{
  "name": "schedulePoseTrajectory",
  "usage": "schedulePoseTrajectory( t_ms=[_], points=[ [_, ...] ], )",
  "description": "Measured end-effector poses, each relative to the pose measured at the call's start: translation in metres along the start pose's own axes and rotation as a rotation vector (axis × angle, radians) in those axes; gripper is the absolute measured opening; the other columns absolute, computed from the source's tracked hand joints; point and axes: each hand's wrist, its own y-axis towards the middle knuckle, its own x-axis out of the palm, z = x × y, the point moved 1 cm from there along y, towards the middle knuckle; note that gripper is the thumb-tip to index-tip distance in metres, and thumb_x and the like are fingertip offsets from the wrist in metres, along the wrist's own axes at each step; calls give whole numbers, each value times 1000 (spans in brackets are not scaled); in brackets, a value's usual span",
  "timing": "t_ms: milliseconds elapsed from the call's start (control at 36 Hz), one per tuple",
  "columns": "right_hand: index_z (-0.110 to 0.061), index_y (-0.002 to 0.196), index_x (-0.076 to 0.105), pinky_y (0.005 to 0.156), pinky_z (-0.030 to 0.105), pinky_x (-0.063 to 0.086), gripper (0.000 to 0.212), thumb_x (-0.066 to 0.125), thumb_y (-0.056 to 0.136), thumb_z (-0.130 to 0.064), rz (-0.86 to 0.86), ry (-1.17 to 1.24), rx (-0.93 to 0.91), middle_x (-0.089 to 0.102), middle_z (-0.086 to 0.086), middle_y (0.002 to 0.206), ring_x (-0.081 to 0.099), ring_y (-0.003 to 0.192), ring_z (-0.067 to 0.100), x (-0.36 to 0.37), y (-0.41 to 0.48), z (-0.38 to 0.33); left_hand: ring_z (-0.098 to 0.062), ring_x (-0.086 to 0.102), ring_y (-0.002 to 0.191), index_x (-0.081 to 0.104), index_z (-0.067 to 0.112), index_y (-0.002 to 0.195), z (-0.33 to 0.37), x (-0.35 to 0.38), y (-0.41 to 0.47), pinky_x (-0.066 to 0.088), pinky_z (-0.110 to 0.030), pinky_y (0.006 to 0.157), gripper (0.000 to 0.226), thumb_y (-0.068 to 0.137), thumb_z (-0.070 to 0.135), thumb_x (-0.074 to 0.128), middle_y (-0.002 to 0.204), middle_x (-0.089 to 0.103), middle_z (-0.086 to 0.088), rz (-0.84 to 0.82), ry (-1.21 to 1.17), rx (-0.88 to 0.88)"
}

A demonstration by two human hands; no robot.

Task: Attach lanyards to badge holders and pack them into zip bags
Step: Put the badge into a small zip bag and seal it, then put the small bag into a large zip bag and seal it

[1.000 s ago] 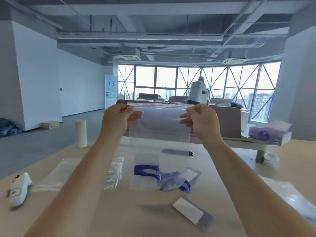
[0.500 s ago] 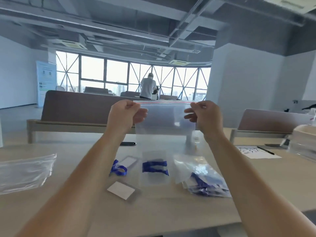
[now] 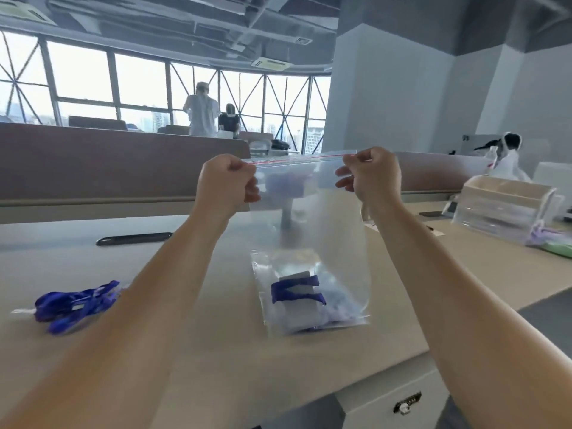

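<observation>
Zip bag (image 3: 312, 212) held up by its top corners, badge holder (image 3: 297, 289) and blue lanyard (image 3: 294, 287) resting at the bottom.

Both arms reach forward above the table (image 3: 216, 366); the left hand (image 3: 227, 184) is clenched on the bag's left corner, the right hand (image 3: 373, 174) pinches the right corner, stretching the red-lined seal level. The bag hangs clear, its lower edge near the tabletop. More blue lanyards (image 3: 74, 305) lie loose at the left, well apart. A clear box (image 3: 504, 209) stands far right.

Big windows (image 3: 93, 78) with diagonal bars give bright daylight. A grey pillar (image 3: 387, 88) stands at right. The ceiling (image 3: 185, 23) is bare.
</observation>
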Motion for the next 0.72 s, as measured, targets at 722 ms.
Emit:
schedulePoseTrajectory(
  t_ms=[722],
  points=[
    [-15,97,69,82,24,52,28,48,103,-33,-285,-186,524,67,0,97,65,108,20,105,34,229,-30,72,77,64,11,70,-201,49,43,56,-43,79,25,92,10,52,74,73,-10,-2,450,-289]
  ],
)
